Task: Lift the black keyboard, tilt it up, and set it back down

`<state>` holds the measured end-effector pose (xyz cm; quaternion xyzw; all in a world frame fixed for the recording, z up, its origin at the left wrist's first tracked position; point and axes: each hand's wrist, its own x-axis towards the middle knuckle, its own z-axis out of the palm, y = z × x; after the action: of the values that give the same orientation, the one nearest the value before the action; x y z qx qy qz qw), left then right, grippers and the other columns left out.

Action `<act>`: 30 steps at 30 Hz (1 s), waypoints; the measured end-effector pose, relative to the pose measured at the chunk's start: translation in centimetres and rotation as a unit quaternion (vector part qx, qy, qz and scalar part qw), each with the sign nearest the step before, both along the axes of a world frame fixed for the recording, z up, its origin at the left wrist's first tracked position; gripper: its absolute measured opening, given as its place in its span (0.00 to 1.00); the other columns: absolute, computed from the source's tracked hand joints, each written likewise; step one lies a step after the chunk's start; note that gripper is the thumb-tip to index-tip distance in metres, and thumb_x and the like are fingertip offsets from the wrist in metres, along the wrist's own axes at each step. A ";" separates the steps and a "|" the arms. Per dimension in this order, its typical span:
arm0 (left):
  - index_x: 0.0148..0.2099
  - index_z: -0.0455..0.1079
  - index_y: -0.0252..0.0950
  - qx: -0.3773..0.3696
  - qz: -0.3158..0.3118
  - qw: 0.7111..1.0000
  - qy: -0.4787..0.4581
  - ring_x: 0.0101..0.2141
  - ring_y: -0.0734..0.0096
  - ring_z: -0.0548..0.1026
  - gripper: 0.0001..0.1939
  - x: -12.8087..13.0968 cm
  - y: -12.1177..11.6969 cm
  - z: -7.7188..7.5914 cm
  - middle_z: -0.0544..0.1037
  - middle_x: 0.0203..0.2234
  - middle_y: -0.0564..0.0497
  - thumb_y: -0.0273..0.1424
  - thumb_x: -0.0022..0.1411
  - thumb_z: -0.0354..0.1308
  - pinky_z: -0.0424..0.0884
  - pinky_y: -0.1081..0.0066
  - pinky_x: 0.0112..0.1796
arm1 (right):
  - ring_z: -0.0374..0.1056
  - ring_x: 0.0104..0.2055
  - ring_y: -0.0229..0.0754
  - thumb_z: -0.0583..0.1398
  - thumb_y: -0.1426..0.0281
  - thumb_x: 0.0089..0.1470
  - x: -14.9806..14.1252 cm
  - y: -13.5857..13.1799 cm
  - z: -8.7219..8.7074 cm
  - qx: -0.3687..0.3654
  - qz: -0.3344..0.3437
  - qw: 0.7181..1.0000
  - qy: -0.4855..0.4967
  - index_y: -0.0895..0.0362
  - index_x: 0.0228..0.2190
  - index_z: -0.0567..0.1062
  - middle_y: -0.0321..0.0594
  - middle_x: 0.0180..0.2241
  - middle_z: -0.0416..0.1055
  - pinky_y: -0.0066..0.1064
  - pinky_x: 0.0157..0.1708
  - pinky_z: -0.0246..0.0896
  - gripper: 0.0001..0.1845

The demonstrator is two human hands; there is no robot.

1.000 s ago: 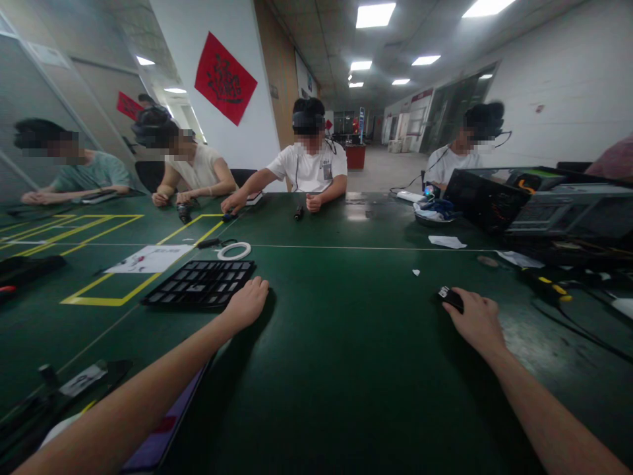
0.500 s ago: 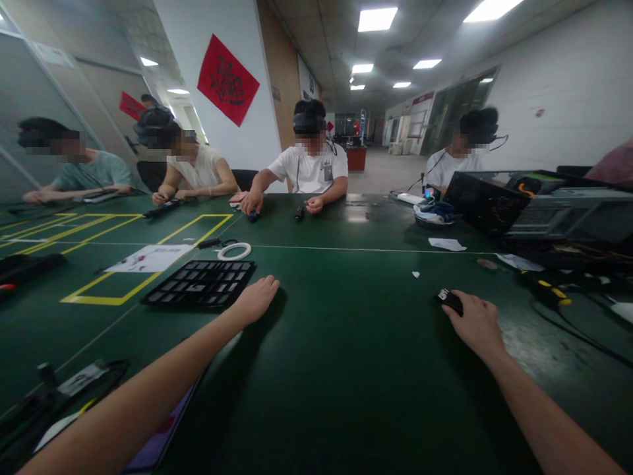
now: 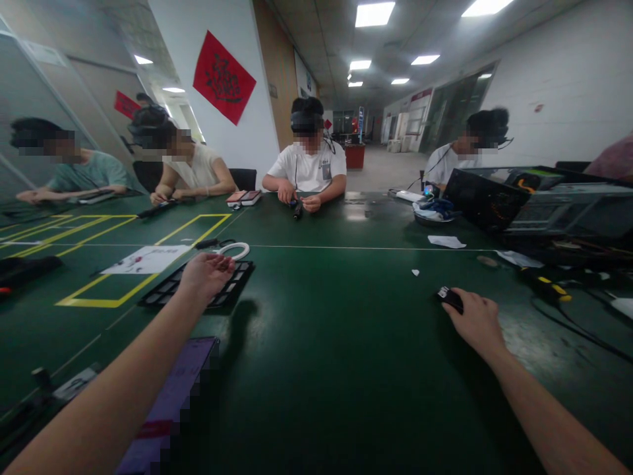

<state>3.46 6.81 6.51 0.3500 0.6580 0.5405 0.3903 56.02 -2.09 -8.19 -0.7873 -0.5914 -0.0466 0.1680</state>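
The left hand (image 3: pixel 208 276) is raised palm-up above the black compartment tray (image 3: pixel 241 280), released, its fingers loosely curled. The right hand (image 3: pixel 479 321) grips a small black device (image 3: pixel 452 301), perhaps a computer mouse, with a white label at its far end, on the tabletop (image 3: pixel 346 343). A white ring (image 3: pixel 246 249) lies just beyond the tray, and a white sheet (image 3: pixel 158 261) bearing small items lies near the tray's far left corner
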 end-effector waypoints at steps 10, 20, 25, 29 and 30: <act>0.23 0.62 0.33 -0.236 -0.144 0.745 0.608 0.40 0.45 0.71 0.25 -5.0 -0.4 -2.1 0.73 0.28 0.39 0.52 0.53 0.52 0.63 0.65 0.36 | 0.60 0.52 0.59 0.48 0.57 0.54 -0.3 -0.2 0.5 -0.013 -0.014 1.000 0.015 0.62 0.51 0.67 0.54 0.49 0.68 0.49 0.48 0.56 0.29; 0.43 0.70 0.20 -0.286 -0.187 0.678 0.651 0.45 0.49 0.71 0.25 -4.7 0.7 -2.0 0.73 0.45 0.29 0.40 0.59 0.48 0.65 0.67 0.40 | 0.62 0.50 0.55 0.50 0.60 0.53 -0.7 -0.3 0.9 0.000 0.001 1.000 -0.001 0.63 0.49 0.68 0.53 0.46 0.70 0.45 0.54 0.50 0.27; 0.51 0.66 0.15 -0.289 -0.137 0.685 0.655 0.50 0.41 0.67 0.31 -4.8 0.3 -2.0 0.68 0.50 0.23 0.42 0.60 0.48 0.65 0.63 0.40 | 0.60 0.52 0.56 0.49 0.59 0.55 -0.7 -0.3 1.1 -0.018 -0.006 1.000 0.008 0.63 0.51 0.67 0.54 0.48 0.68 0.45 0.54 0.51 0.28; 0.47 0.70 0.19 -0.301 -0.109 0.699 0.639 0.48 0.42 0.69 0.30 -5.3 0.5 -2.2 0.71 0.48 0.28 0.45 0.57 0.51 0.65 0.62 0.40 | 0.59 0.53 0.56 0.49 0.59 0.55 -0.6 -0.2 1.0 -0.033 -0.016 0.999 0.013 0.62 0.51 0.67 0.53 0.48 0.68 0.45 0.54 0.51 0.28; 0.43 0.71 0.21 -0.297 -0.112 0.704 0.635 0.47 0.44 0.70 0.28 -5.6 0.7 -2.4 0.73 0.45 0.31 0.45 0.57 0.52 0.65 0.62 0.40 | 0.59 0.53 0.56 0.50 0.59 0.55 -0.6 -0.2 1.0 -0.035 -0.018 0.999 0.014 0.62 0.51 0.67 0.53 0.49 0.68 0.45 0.54 0.51 0.28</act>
<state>-2.12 7.50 4.11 0.5476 0.8325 -0.0809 0.0211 55.46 -2.29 -7.21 -0.8039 -0.5758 -0.0176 0.1477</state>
